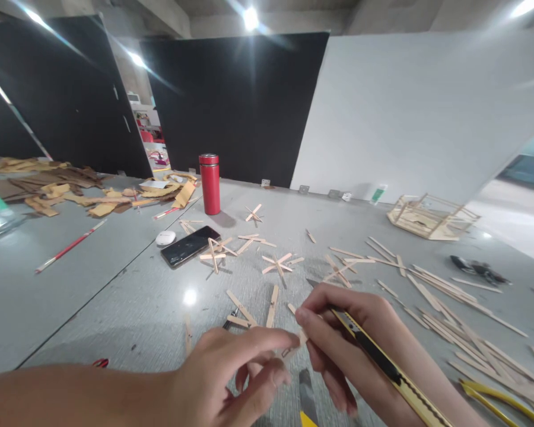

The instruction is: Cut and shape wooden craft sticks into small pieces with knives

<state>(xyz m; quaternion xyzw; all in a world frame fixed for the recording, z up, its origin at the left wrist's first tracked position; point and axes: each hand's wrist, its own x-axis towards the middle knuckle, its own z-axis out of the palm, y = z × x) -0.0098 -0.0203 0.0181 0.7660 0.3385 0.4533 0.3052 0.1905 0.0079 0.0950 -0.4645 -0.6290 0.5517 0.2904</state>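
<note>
My right hand [353, 338] grips a yellow-and-black utility knife [374, 350] that lies across the palm, its blade pointing away past the fingers. Close by, my left hand [244, 367] has its thumb and fingers bent around a short piece of wooden stick [289, 352] with a dark mark on it. The right thumb and fingertips are at the far end of this piece. Below the hands lies a blade tool with a yellow end [308, 400]. Two marked sticks [273, 305] rest just beyond my left fingers, near a dark, partly hidden tool.
Star-shaped stick joints [277, 264] stand mid-table near a phone [190, 245], a white case [165, 238] and a red flask [210, 185]. Loose sticks [454, 326], yellow-handled pliers [493, 400] and a wooden frame model [431, 219] are at right. Torn cardboard [62, 184] lies far left.
</note>
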